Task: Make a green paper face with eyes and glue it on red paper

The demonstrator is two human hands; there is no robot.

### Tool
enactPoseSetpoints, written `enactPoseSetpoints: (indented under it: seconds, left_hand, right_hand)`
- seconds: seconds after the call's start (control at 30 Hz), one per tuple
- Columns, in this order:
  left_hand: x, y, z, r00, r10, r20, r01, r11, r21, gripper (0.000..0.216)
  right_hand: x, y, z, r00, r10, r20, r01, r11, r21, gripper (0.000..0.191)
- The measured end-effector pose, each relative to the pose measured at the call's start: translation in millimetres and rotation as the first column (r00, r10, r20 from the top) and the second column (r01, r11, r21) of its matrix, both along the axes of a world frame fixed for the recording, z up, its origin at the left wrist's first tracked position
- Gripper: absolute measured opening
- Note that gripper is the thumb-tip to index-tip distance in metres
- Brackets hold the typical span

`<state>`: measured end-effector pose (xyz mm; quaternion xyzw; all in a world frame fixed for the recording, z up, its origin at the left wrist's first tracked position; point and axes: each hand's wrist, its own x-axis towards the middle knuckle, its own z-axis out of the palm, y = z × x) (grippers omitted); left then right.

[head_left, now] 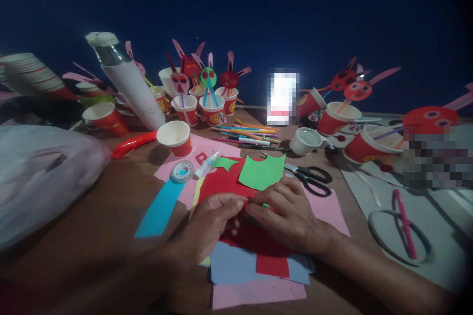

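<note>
A small green piece (265, 205), probably paper, was between the two hands, above a red sheet (221, 184), and the fingers hid most of it. The right hand (284, 206) seemed to grasp it with bent fingers. The left hand (216, 214) had its thumb pressed towards the forefinger, close to the right fingertips, but whether it gripped the same piece I cannot tell. So small a thing perhaps required fingertips rather than the palm.

The red sheet was flat and matte, overlapping pale blue paper (232, 266). Just beyond the hands was a green sheet (262, 172) with concave edges, which suggested round cut-outs. Black-handled scissors (314, 179) lay beside it, probably for easy reach. A tape roll (182, 172) rested at the end of a blue strip (158, 211). Farther away, a red paper cup (212, 112) supported thin blue straws (211, 97) and a round green face (209, 77), its stiff wall apparently serving as a stand.
</note>
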<state>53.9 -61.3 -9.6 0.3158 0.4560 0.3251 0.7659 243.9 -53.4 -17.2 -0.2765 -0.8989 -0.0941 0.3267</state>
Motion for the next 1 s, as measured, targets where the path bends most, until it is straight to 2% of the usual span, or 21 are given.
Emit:
enactPoseSetpoints:
  seconds: [0.3,0.5,0.7,0.83,1.0]
  left_hand:
    - [-10.4,13.6,3.6,0.996,0.034,-0.076,-0.018,0.977,0.211,0.023]
    - [-9.2,15.4,4.7,0.992,0.051,-0.115,-0.02,0.967,0.253,0.021]
    - [-7.4,17.3,2.2,0.997,0.032,-0.073,-0.011,0.96,0.281,0.015]
    - [-8.8,17.4,-1.3,0.997,-0.008,-0.08,0.031,0.957,0.288,0.015]
    - [-10.6,15.2,1.1,0.997,-0.053,-0.047,0.065,0.957,0.284,0.018]
  right_hand:
    - [0.3,3.8,16.2,0.995,-0.066,-0.078,0.055,0.99,-0.127,0.013]
    - [-0.9,39.1,17.2,0.996,-0.063,0.069,0.079,0.966,-0.247,0.013]
    - [-45.8,82.1,24.0,0.971,-0.041,0.236,0.099,0.966,-0.24,0.019]
    - [-77.7,103.3,20.7,0.961,0.032,0.274,0.036,0.97,-0.242,0.019]
    - [-87.9,113.9,11.7,0.95,0.127,0.285,-0.043,0.958,-0.282,0.017]
